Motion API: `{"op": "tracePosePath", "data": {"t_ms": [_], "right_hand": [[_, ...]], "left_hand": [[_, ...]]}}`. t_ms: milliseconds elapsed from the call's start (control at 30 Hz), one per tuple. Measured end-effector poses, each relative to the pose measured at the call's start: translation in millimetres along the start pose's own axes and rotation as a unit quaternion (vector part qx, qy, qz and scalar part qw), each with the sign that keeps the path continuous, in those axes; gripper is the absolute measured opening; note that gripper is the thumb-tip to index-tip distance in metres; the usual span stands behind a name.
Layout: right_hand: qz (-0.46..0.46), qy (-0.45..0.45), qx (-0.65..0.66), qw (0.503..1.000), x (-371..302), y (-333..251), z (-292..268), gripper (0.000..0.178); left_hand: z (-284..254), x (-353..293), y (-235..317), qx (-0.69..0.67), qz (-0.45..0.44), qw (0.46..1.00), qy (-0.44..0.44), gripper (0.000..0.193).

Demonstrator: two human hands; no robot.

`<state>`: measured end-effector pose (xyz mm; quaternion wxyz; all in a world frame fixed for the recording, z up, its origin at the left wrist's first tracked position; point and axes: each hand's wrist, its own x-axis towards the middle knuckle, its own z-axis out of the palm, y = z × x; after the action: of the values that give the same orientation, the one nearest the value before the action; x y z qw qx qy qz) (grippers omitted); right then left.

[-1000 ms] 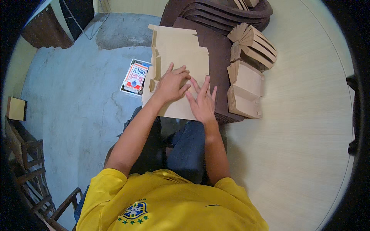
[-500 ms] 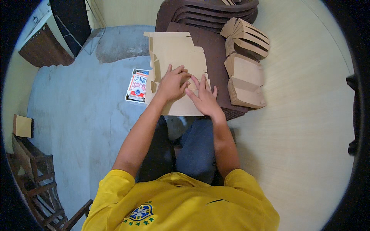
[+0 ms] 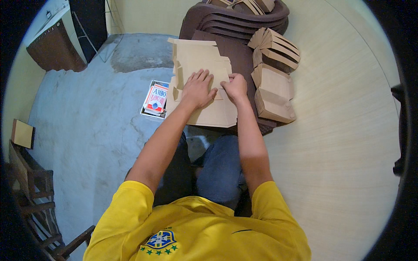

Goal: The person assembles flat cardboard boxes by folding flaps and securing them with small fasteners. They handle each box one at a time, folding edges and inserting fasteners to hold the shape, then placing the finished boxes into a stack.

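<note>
A light-brown cardboard box blank (image 3: 204, 52), partly folded, lies on a brown woven-sided surface in front of me. Along its left side some flaps stand up. My left hand (image 3: 199, 89) rests palm down on the middle of the cardboard, fingers stretched out. At the right edge, my right hand (image 3: 235, 88) has its fingers curled in a pinch on a side flap (image 3: 223, 64) of the blank. The fingertips partly hide the bit of flap they grip.
Folded open cardboard boxes (image 3: 274, 93) stand nested in a row to the right, beside the pale wall. Stacked brown plastic chairs (image 3: 235, 21) rise behind, with more cardboard on top. A white box with card packs (image 3: 156, 99) sits at the left. Wooden furniture (image 3: 41, 182) stands lower left.
My right hand has gone from lying open on the cardboard to pinching its right-edge flap. The left hand has flattened out in the middle. The view has shifted slightly.
</note>
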<state>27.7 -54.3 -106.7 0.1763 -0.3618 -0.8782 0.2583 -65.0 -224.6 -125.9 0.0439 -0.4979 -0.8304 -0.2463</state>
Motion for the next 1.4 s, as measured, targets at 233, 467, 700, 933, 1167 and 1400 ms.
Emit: {"op": "tracePosePath", "data": {"t_ms": [233, 467, 700, 933, 1167, 1400], "right_hand": [[-0.177, -0.026, 0.125, 0.976, -17, -18, 12, 0.054], [-0.178, -0.083, 0.042, 0.980, -80, -19, -5, 0.084], [-0.124, -0.164, -0.186, 0.961, -47, -35, -14, 0.087], [-0.120, -0.190, -0.081, 0.971, -49, -31, -14, 0.089], [-0.068, -0.211, -0.014, 0.975, -71, -9, -18, 0.086], [0.016, 0.033, 0.210, 0.977, -4, -11, -1, 0.078]], "left_hand": [[-15, 16, -6, -0.106, -0.045, 0.993, -0.022, 0.061], [7, 12, -8, 0.047, -0.082, 0.993, 0.069, 0.057], [4, 13, -7, 0.029, -0.093, 0.995, -0.012, 0.057], [6, 14, -8, 0.022, -0.098, 0.995, -0.011, 0.051], [11, 14, -10, 0.035, -0.087, 0.996, 0.010, 0.049], [-30, 27, 7, 0.024, -0.141, 0.988, -0.054, 0.056]]}}
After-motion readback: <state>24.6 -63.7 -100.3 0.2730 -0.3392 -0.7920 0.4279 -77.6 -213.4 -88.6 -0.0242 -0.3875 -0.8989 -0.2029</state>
